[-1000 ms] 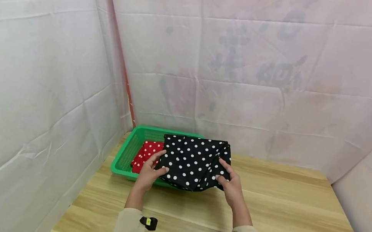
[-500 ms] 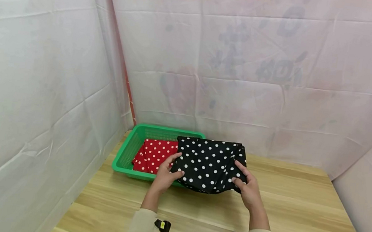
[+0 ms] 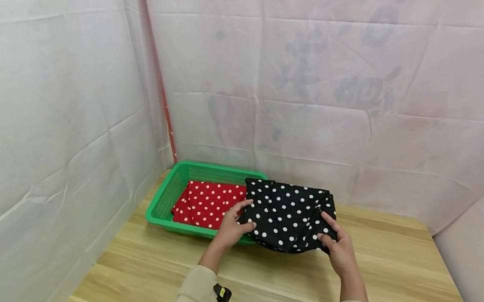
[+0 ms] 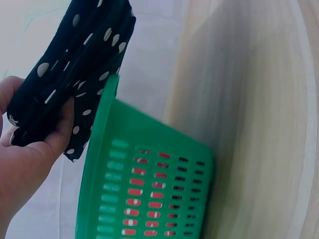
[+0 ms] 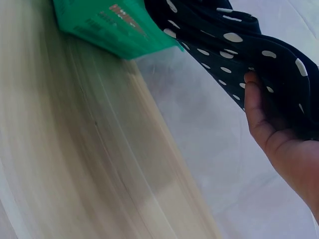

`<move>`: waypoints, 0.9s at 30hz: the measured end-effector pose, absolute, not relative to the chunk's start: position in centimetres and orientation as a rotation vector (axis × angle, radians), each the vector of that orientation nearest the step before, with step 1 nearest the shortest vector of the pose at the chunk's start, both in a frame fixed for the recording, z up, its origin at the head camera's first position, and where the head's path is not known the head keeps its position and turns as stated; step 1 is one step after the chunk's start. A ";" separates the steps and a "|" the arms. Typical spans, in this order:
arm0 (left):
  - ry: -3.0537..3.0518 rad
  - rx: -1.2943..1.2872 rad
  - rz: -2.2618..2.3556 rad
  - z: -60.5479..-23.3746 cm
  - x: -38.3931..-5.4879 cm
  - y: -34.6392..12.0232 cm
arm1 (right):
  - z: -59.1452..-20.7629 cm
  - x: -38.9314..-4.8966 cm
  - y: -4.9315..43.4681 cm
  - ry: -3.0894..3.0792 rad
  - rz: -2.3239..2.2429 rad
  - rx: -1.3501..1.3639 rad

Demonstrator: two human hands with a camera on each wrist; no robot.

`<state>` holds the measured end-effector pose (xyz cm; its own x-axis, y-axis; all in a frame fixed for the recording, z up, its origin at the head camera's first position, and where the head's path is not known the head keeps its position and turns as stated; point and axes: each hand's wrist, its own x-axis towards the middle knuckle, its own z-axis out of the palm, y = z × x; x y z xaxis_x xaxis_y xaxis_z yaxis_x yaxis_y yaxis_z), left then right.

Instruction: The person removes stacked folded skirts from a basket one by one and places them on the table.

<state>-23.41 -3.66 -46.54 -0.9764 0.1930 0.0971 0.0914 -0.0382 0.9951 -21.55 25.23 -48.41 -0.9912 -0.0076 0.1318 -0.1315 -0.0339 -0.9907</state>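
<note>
A folded black cloth with white polka dots (image 3: 284, 216) is held up between both hands, level with the basket's right end. My left hand (image 3: 232, 225) pinches its left edge, thumb on top and fingers below; in the left wrist view the folded layers (image 4: 75, 64) show between them. My right hand (image 3: 341, 246) grips the right edge the same way, and its fingers lie under the cloth in the right wrist view. A red cloth with white dots (image 3: 205, 204) lies folded in the green plastic basket (image 3: 160, 206). The black cloth overlaps the basket's right rim in the head view.
The basket stands on a wooden table (image 3: 390, 270) near the back left corner. White fabric sheets (image 3: 317, 130) hang behind the table and along both sides. The table surface stretches to the right of the basket.
Both hands have carried the black cloth to the right, from over the basket to its right end. More of the red cloth now shows. The basket has stayed in place.
</note>
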 end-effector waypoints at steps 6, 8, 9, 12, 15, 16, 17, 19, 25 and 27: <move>2.226 0.307 2.126 -49.3 -25.3 -1.5 | -48.7 -21.7 27.0 -2.099 2.198 0.140; 2.288 0.325 2.067 -49.2 -25.5 -1.0 | -48.7 -21.8 27.5 -2.091 2.195 0.138; 2.311 0.332 2.040 -49.1 -25.6 -0.8 | -48.7 -21.9 27.6 -2.073 2.207 0.139; 2.371 0.343 1.959 -48.8 -26.0 0.0 | -48.6 -22.3 28.2 -1.992 2.279 0.143; 2.390 0.343 1.909 -48.5 -26.3 0.8 | -48.5 -22.5 28.8 -1.910 2.359 0.158; 2.394 0.343 1.890 -48.5 -26.5 1.1 | -48.5 -22.6 29.0 -1.896 2.377 0.154; 2.394 0.346 1.879 -48.4 -26.6 1.5 | -48.4 -22.7 29.3 -1.889 2.391 0.150; 2.403 0.365 1.843 -48.3 -26.9 2.1 | -48.3 -22.9 29.7 -1.879 2.416 0.124; 2.507 0.451 1.653 -48.5 -28.2 4.0 | -48.3 -23.9 31.0 -1.833 2.483 0.041; 2.558 0.454 1.567 -48.6 -28.5 4.6 | -48.4 -24.3 31.3 -1.836 2.492 0.016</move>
<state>-28.53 4.57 -48.60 -0.9496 0.3068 0.0639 0.1963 0.4234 0.8844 -24.35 31.30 -48.41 -0.9989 0.0307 0.0355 -0.0430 -0.2956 -0.9543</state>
